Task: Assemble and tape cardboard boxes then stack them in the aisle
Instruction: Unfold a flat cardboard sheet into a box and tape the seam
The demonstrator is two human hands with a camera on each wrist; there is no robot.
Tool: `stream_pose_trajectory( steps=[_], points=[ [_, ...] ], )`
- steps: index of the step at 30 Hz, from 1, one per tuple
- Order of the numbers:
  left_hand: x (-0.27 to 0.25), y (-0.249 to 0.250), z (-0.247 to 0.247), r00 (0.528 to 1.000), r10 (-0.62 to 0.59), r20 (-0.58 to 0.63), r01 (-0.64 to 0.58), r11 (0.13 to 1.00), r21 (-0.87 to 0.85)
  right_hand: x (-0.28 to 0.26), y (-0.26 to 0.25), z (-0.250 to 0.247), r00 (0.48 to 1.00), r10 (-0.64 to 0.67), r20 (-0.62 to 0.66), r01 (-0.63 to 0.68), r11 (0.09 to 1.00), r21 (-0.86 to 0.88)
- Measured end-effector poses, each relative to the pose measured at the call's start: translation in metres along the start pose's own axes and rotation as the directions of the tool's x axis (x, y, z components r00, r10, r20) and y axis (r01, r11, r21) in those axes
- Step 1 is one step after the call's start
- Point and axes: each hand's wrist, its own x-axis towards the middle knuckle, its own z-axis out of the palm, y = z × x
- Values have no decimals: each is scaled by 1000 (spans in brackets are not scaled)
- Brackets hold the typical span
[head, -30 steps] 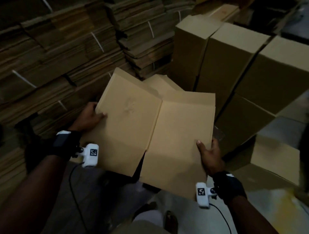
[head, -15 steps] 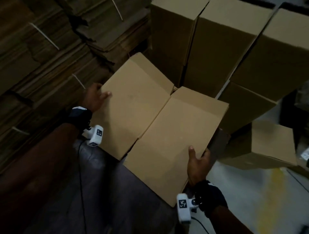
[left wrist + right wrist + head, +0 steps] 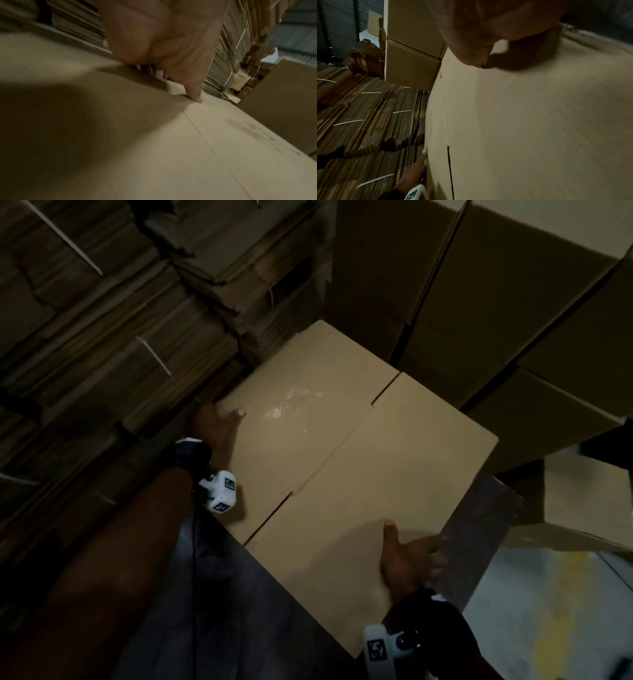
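Bundled flat cardboard (image 3: 102,344) filled the left; assembled boxes (image 3: 496,313) stood stacked behind. The flattened box (image 3: 342,460), no print readable, had swung lower and flatter than before. Left hand (image 3: 214,422) and right hand (image 3: 407,559) each gripped an opposite edge, thumbs on top.

Flat bundles (image 3: 113,344) crowd left; stacked boxes (image 3: 479,302) block ahead.

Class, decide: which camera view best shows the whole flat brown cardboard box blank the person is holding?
The head view: the whole flat brown cardboard box blank shows, with left hand and right hand gripping opposite edges. The left wrist view and the right wrist view show only close-up surface, creases and a slot.
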Motion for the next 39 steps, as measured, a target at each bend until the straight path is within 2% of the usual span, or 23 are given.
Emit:
stream_pose_trajectory(
  steps=[5,13,16,21,24,27,30,35,39],
  points=[
    [-13,-1,-4,999,5,-45,-1,995,103,16,-10,-1,999,9,-33,-9,1000,-27],
    [-22,-33,-1,988,14,-155,0,996,94,6,-11,-14,999,-46,-30,43,996,-84],
    [-13,-52,3,989,-30,-144,43,995,90,8,-7,-14,999,-43,-8,42,993,-106],
    [-31,-34,-2,987,-29,-158,49,991,125,15,2,-16,996,-61,68,70,987,-143],
    [-37,-33,1,995,2,-97,18,979,205,15,1,-25,993,-88,74,97,988,-124],
    [-89,11,10,993,85,-84,-63,970,235,15,1,-43,983,-177,54,181,981,-71],
    [-157,45,37,980,199,-13,-196,973,124,25,10,-68,931,-361,49,363,931,-40],
    [-243,80,91,915,389,111,-396,916,55,45,26,-115,768,-634,95,634,773,25],
    [-314,122,145,855,479,198,-494,869,31,72,60,-167,652,-757,45,759,651,-31]
  ],
)
